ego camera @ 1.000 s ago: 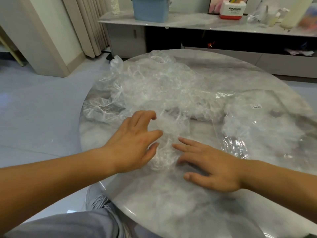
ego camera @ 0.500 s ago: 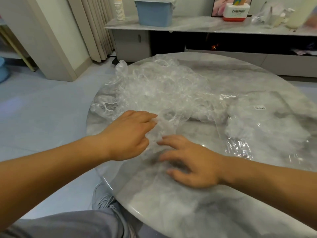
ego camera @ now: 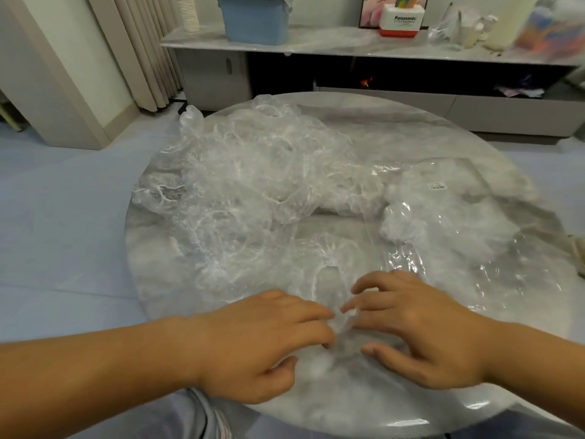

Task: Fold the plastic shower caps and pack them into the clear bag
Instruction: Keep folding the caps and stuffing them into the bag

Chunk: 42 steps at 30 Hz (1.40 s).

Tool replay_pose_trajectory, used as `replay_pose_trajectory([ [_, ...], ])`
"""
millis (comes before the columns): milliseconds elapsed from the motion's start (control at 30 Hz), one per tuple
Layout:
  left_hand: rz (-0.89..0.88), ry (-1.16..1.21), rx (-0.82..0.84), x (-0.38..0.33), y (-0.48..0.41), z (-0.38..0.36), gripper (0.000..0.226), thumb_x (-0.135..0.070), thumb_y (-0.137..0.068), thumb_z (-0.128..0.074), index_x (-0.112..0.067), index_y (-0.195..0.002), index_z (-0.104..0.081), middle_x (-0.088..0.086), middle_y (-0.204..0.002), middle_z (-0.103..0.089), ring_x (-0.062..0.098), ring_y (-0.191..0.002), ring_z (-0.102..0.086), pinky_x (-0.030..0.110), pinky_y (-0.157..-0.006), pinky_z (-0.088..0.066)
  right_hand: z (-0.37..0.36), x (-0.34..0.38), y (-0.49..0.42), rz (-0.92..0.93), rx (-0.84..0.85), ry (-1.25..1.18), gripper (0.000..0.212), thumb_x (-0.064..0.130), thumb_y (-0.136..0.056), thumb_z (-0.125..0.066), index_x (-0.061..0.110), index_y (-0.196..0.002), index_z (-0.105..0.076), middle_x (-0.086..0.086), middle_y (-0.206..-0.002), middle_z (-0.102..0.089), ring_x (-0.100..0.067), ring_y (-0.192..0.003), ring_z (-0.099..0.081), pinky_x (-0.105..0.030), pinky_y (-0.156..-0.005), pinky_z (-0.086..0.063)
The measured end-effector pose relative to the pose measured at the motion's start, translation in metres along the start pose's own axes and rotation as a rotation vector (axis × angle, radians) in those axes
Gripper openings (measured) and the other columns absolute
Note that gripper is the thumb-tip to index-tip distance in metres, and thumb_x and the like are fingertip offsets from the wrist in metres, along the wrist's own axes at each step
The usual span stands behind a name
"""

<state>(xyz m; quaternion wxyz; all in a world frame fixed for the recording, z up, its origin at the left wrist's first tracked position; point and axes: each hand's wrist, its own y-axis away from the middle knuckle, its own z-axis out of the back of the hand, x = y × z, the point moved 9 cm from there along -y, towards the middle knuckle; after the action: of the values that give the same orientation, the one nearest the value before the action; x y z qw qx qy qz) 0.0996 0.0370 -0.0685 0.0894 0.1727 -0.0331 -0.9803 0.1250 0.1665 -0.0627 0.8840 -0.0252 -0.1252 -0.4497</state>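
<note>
clear caps [ego camera: 253, 191], grey marble table [ego camera: 395, 128], blue bin [ego camera: 256, 17]

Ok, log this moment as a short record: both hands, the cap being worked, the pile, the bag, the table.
left hand: fingertips pinch a bunched bit of the shower cap
right hand: fingers curled, pinching the same bunch from the other side
pile: crumpled clear caps, far left part of the table
clear bag: lies flat on the right, white label near its far end, some white plastic inside
table: round, marble-look
packing: the cap in the hands is not yet in the bag
</note>
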Motion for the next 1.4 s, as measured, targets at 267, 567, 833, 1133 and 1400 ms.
replay_pose_trajectory([
  [267,-0.103,-0.068,0.095,0.013,0.023,-0.023,0.042,-0.051,-0.098,-0.048,-0.037,-0.137,-0.054,0.004,-0.167,-0.015,0.018,-0.155,-0.01,0.041,-0.123,-0.021,-0.013,0.003,0.025,-0.036,-0.031,-0.166,0.036,0.038,-0.099,-0.053,0.029,-0.132,-0.062,0.024,-0.142,-0.053,-0.007,-0.15,-0.025,-0.032,-0.117,-0.03],
  [567,-0.109,-0.001,0.078,0.013,0.044,-0.018,0.047,-0.044,-0.095,-0.058,-0.032,-0.14,-0.054,-0.003,-0.141,-0.048,0.01,-0.13,-0.047,0.028,-0.107,-0.039,-0.026,-0.01,0.022,-0.379,0.008,-0.563,0.036,0.037,-0.099,-0.054,0.036,-0.136,-0.055,0.026,-0.119,-0.059,0.004,-0.115,-0.056,-0.015,-0.098,-0.043],
  [833,0.411,0.605,0.016,0.061,0.04,-0.017,0.038,-0.034,-0.097,-0.062,-0.045,-0.132,-0.054,-0.008,-0.106,-0.062,0.008,-0.099,-0.059,0.021,-0.093,-0.047,-0.033,-0.005,0.005,-0.46,0.187,-0.446,0.036,0.036,-0.104,-0.045,0.006,-0.101,-0.064,-0.007,-0.095,-0.063,-0.01,-0.09,-0.052,-0.023,-0.083,-0.045],
  [1133,0.155,-0.108,-0.163,0.017,0.017,0.014,0.035,-0.041,-0.092,-0.051,-0.027,-0.12,-0.067,-0.003,-0.12,-0.055,0.013,-0.099,-0.055,0.03,-0.084,-0.048,-0.031,-0.004,-0.004,-0.406,0.265,-0.311,0.035,0.045,-0.103,-0.042,0.025,-0.077,-0.056,0.009,-0.087,-0.055,-0.008,-0.082,-0.053,-0.021,-0.079,-0.044],
  [1400,0.169,-0.137,0.019,0.02,0.003,-0.018,0.059,-0.05,-0.094,-0.03,-0.023,-0.143,-0.048,-0.003,-0.132,-0.05,0.017,-0.113,-0.051,0.037,-0.098,-0.044,0.018,-0.032,-0.034,-0.477,-0.125,-0.433,0.037,0.059,-0.094,-0.042,0.037,-0.105,-0.07,0.021,-0.129,-0.048,0.008,-0.114,-0.047,-0.012,-0.093,-0.035],
])
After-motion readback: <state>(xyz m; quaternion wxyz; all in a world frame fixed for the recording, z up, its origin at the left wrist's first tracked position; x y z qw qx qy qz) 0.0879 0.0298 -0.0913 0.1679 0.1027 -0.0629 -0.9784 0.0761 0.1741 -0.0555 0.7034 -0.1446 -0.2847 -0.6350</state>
